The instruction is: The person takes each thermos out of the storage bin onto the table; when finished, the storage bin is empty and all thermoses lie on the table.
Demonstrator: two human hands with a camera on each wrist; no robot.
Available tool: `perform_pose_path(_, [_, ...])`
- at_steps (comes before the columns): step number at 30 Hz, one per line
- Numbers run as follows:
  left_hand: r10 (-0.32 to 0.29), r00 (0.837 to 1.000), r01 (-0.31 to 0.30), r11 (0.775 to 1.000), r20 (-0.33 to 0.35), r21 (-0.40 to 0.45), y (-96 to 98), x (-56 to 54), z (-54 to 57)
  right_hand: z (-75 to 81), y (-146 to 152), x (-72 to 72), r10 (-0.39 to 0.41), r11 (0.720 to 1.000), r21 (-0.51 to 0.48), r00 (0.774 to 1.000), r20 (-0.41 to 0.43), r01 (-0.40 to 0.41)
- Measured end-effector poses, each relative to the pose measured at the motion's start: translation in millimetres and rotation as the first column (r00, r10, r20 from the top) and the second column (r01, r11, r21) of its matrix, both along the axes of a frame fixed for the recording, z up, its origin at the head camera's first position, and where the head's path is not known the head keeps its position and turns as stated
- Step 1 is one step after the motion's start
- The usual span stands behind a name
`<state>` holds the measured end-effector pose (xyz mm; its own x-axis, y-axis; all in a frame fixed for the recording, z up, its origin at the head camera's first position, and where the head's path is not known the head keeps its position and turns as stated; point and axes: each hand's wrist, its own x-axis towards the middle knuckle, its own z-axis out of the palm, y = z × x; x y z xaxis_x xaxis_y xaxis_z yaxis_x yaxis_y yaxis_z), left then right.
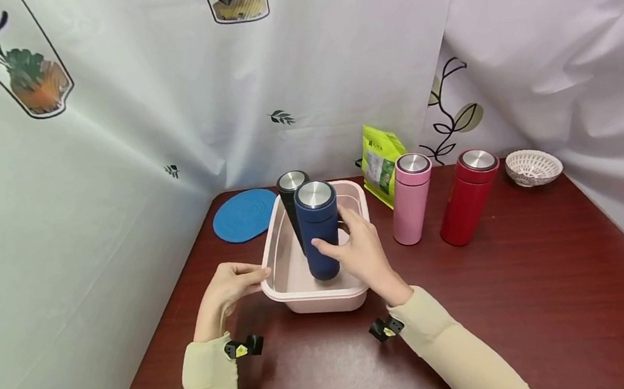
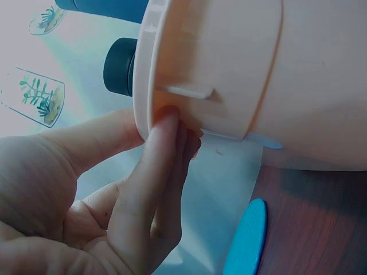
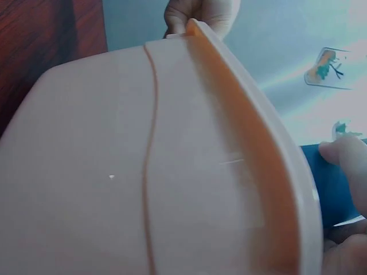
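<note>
Pale sheeting (image 1: 346, 89) printed with plants in jars hangs behind a dark reddish table (image 1: 506, 301), and on that table sits a pink tub (image 1: 324, 306), from which everything else can be placed. Inside the tub, the navy bottle (image 1: 319, 228) stands nearly upright, just in front of a black bottle (image 1: 288, 206) that leans a little. Right hand (image 1: 360, 249) wraps the navy bottle's side, thumb in front and fingers behind; left hand (image 1: 233, 286) pinches the tub's rim at its near left corner. Whether the navy bottle's base touches the tub floor I cannot tell, as the angle hides the contact.

To do this well, the right hand should hold the bottle upright by its middle, clear of the black one so neither knocks over, while the left steadies the rim firmly enough that the tub does not slide. Any weight should pass gently to or from the floor of the tub.

Behind the tub to its right, a green packet (image 1: 380, 165) carries dark characters on its front, too small to read. Right of the tub, the pink bottle (image 1: 412, 203) and, farther off, the red bottle (image 1: 469, 203) show no legible brand, only plain steel lid tops.
</note>
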<state>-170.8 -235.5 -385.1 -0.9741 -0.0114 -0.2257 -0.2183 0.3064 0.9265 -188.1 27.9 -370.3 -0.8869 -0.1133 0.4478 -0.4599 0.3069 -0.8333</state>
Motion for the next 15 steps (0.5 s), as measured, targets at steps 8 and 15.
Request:
perform_pose_path(8, [0.003,1.000,-0.003,1.000,0.008,-0.004,1.0,0.2,0.5,2.9,7,5.5,-0.009,1.000,-0.016,1.000,-0.030,0.008])
perform_pose_path(15, [0.006,1.000,-0.006,1.000,0.016,-0.008,1.2,0.1,1.5,7.9,14,9.6,-0.014,1.000,-0.026,0.998,-0.054,0.012])
